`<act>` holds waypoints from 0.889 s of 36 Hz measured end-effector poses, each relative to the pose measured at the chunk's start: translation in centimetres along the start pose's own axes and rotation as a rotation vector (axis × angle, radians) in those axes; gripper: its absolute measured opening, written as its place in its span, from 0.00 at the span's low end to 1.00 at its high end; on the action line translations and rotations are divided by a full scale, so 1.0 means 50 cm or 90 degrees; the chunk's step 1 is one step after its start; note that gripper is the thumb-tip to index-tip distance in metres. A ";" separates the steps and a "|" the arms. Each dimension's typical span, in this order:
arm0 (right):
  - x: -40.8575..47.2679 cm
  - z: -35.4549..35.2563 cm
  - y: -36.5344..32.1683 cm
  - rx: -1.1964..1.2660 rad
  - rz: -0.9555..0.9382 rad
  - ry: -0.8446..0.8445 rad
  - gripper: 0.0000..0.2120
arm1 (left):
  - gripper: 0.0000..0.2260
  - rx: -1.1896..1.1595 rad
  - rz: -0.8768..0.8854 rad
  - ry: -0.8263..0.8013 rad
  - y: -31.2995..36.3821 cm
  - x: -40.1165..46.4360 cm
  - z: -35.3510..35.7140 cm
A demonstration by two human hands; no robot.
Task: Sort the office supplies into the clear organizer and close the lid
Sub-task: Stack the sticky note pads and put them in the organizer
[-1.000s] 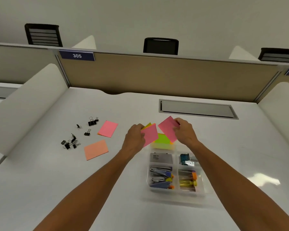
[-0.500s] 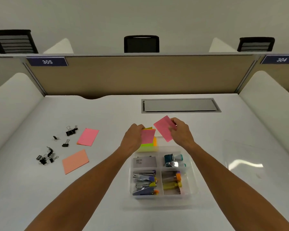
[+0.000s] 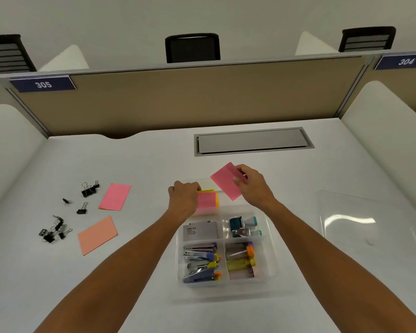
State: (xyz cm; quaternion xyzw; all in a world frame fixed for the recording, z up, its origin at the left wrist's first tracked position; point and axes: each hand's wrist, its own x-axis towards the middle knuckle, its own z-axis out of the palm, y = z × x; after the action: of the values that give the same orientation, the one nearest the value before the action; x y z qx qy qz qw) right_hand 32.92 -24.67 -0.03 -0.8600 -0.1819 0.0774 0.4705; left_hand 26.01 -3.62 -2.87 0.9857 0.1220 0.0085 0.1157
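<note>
The clear organizer [image 3: 269, 272] sits on the white desk in front of me, holding staplers, tape dispensers, a staple box and small colourful items in its compartments. My left hand [image 3: 184, 199] holds a pink-topped stack of sticky notes [image 3: 207, 203] low at the organizer's far left compartment. My right hand [image 3: 252, 185] pinches a separate pink sticky pad [image 3: 225, 181] tilted above the far right compartment. The clear lid [image 3: 368, 227] lies flat on the desk to the right.
On the desk to the left lie a pink pad [image 3: 115, 197], an orange pad [image 3: 97, 235] and several black binder clips [image 3: 58, 227]. A grey cable hatch [image 3: 252, 141] is set into the desk behind. Beige partitions enclose the desk.
My left hand has lowered its stack of notes toward the organizer's far left compartment. My right hand has drawn its pink pad slightly right and up, away from the left hand.
</note>
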 end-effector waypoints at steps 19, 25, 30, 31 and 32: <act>0.063 0.092 -0.058 -0.118 -0.091 -0.172 0.17 | 0.24 -0.187 -0.143 0.037 -0.049 -0.124 -0.044; 0.093 0.130 -0.078 -0.240 -0.134 -0.221 0.21 | 0.22 -0.195 -0.184 0.067 -0.082 -0.200 -0.073; 0.099 0.153 -0.072 -0.307 -0.106 -0.285 0.24 | 0.21 -0.216 -0.227 0.114 -0.102 -0.260 -0.090; 0.099 0.155 -0.071 -0.312 -0.100 -0.295 0.24 | 0.21 -0.216 -0.233 0.121 -0.105 -0.270 -0.092; 0.098 0.156 -0.072 -0.317 -0.094 -0.303 0.25 | 0.21 -0.216 -0.238 0.127 -0.108 -0.280 -0.094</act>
State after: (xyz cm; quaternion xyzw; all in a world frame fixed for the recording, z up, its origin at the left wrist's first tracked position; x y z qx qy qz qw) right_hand 34.22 -14.90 -1.11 -0.8907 -0.3618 0.1946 0.1948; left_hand 10.95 -0.84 0.62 0.9069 0.3093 0.1045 0.2663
